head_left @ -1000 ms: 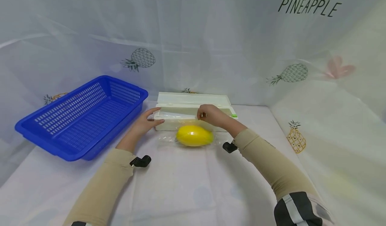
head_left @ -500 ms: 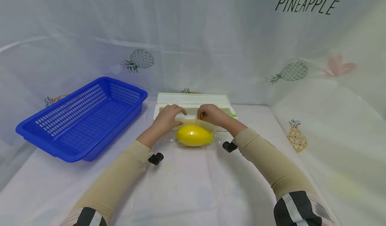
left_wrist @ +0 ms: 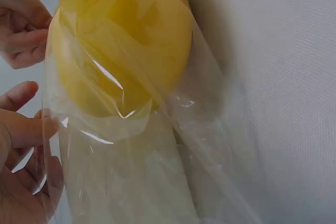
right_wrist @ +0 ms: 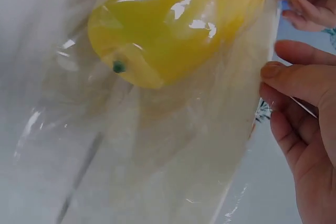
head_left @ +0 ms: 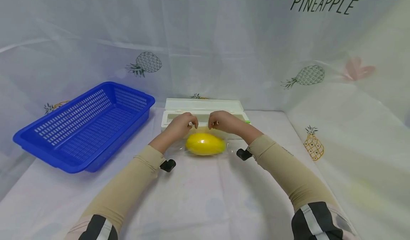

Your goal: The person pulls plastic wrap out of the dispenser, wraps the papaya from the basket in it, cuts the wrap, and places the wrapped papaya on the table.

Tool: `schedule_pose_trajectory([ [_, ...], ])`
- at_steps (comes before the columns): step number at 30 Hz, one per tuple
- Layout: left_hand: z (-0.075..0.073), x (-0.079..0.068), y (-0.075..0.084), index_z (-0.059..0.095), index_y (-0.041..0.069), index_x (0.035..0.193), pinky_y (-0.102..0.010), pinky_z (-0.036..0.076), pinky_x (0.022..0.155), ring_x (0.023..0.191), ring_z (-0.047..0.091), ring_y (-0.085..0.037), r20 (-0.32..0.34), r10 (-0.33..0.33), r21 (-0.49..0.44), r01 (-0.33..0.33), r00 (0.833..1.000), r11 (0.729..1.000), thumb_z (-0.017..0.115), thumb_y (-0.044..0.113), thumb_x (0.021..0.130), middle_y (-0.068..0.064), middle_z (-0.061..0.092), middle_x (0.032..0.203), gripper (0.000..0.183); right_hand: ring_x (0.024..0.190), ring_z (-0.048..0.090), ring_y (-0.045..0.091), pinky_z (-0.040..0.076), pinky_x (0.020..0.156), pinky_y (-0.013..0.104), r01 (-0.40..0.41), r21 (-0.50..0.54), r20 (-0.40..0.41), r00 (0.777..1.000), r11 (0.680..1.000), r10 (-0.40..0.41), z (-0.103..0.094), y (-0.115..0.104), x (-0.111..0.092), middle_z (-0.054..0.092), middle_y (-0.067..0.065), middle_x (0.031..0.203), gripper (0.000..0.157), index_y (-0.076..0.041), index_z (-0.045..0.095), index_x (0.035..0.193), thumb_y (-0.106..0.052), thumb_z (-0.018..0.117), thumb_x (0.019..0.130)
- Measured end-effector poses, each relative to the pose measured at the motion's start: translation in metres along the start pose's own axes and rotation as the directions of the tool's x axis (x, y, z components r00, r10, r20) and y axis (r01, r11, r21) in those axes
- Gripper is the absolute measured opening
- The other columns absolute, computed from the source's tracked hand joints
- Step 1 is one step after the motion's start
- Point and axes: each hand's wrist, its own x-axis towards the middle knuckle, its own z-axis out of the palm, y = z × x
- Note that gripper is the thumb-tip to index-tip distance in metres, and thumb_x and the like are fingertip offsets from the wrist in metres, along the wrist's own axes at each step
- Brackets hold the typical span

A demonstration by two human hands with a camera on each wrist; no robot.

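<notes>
A yellow toy fruit (head_left: 205, 144) with a green stem nub lies on the white table in front of a long pale box (head_left: 205, 105), whose lid stands up. Clear plastic film (left_wrist: 126, 161) drapes over the fruit, loose and creased. My left hand (head_left: 180, 125) pinches the film's edge behind the fruit, thumb against it in the left wrist view. Close to its right, my right hand (head_left: 222, 122) pinches the same edge between thumb and finger. A small gap separates the two hands. Both partly hide the inside of the box.
A blue perforated basket (head_left: 86, 126) stands at the left, its near corner towards me. A green piece (head_left: 247, 121) shows at the box's right end. Behind the table hangs a white curtain (head_left: 205, 37) printed with pineapples.
My left hand has moved right from the box's left end to near my right hand, its spread thumb and fingers closing together. My right hand has stayed almost in place.
</notes>
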Motion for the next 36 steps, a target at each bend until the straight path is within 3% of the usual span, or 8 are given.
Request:
schedule_pose_trajectory([
  [3,0.000,0.000,0.000,0.068,0.012,0.090,-0.037,0.050,0.090,0.097,0.058,-0.024,0.006,-0.002,0.000,0.002,1.000,1.000,0.062,-0.011,0.088,-0.006,0.062,0.100,0.024,0.086,0.060,0.018,0.052,0.080,0.026,0.052,-0.038,0.041,0.998,0.998,-0.051,-0.002,-0.005,0.000,0.065,0.004,0.094,0.027,-0.004,0.076,0.098,0.014,0.060,0.088],
  [6,-0.001,-0.001,0.002,0.070,0.012,0.090,-0.037,0.050,0.091,0.099,0.059,-0.024,0.009,-0.001,-0.007,0.001,1.000,1.000,0.062,-0.012,0.089,-0.005,0.064,0.101,0.025,0.091,0.061,0.019,0.051,0.083,0.028,0.052,-0.048,0.074,0.996,0.997,-0.048,-0.002,-0.009,-0.001,0.066,0.006,0.099,0.029,-0.003,0.075,0.105,0.012,0.057,0.089],
  [10,-0.002,-0.002,0.003,0.075,0.011,0.091,-0.037,0.050,0.092,0.100,0.060,-0.024,0.022,0.011,-0.006,-0.011,1.000,1.000,0.061,-0.011,0.089,-0.004,0.067,0.101,0.027,0.099,0.060,0.019,0.050,0.090,0.033,-0.043,-0.025,0.098,0.994,0.999,0.046,0.001,-0.014,-0.006,0.066,0.003,0.105,0.023,-0.005,0.073,0.111,-0.015,0.069,0.091],
  [13,-0.002,-0.004,0.002,0.078,0.011,0.093,-0.037,0.049,0.093,0.100,0.062,-0.024,0.033,0.023,0.009,-0.024,0.999,1.000,0.060,-0.011,0.090,-0.004,0.070,0.099,0.028,0.107,0.058,0.022,0.047,0.097,0.038,-0.119,0.010,0.111,0.987,0.993,0.118,0.007,-0.017,-0.013,0.064,0.003,0.113,0.048,-0.006,0.070,0.116,-0.038,0.079,0.082],
  [16,-0.002,-0.005,0.001,0.078,0.009,0.097,-0.038,0.049,0.095,0.101,0.063,-0.025,0.040,0.028,0.018,-0.029,0.999,0.999,0.058,-0.010,0.091,-0.005,0.071,0.100,0.028,0.112,0.056,0.023,0.044,0.100,0.039,-0.148,0.036,0.115,0.983,0.988,0.143,0.013,-0.020,-0.019,0.061,0.004,0.120,0.062,-0.007,0.067,0.122,-0.045,0.083,0.075],
  [24,-0.003,-0.012,0.005,0.076,0.006,0.105,-0.039,0.047,0.098,0.104,0.062,-0.027,0.017,0.067,0.090,-0.068,0.998,0.994,0.058,-0.006,0.092,-0.006,0.072,0.105,0.025,0.106,0.060,0.023,0.048,0.095,0.037,-0.101,0.017,-0.006,0.995,0.995,0.101,0.016,-0.024,-0.024,0.063,0.006,0.114,0.044,-0.003,0.070,0.116,-0.026,0.082,0.080],
  [30,-0.002,-0.019,0.012,0.074,0.005,0.111,-0.039,0.048,0.097,0.105,0.063,-0.027,0.031,0.059,0.150,-0.063,0.998,0.987,0.059,0.001,0.095,-0.008,0.071,0.109,0.022,0.101,0.064,0.021,0.052,0.090,0.034,-0.086,0.048,-0.016,0.996,0.995,0.087,0.019,-0.022,-0.024,0.065,0.005,0.111,0.035,-0.003,0.071,0.113,-0.022,0.079,0.084],
  [36,0.006,-0.031,0.011,0.072,0.002,0.112,-0.040,0.046,0.099,0.106,0.062,-0.028,0.019,0.140,0.209,-0.141,0.990,0.968,0.062,0.018,0.096,-0.009,0.070,0.111,0.025,0.101,0.063,0.020,0.051,0.092,0.033,-0.080,0.047,-0.081,0.993,0.996,0.084,0.026,-0.023,-0.024,0.068,0.005,0.110,0.031,-0.003,0.073,0.111,-0.021,0.077,0.086],
])
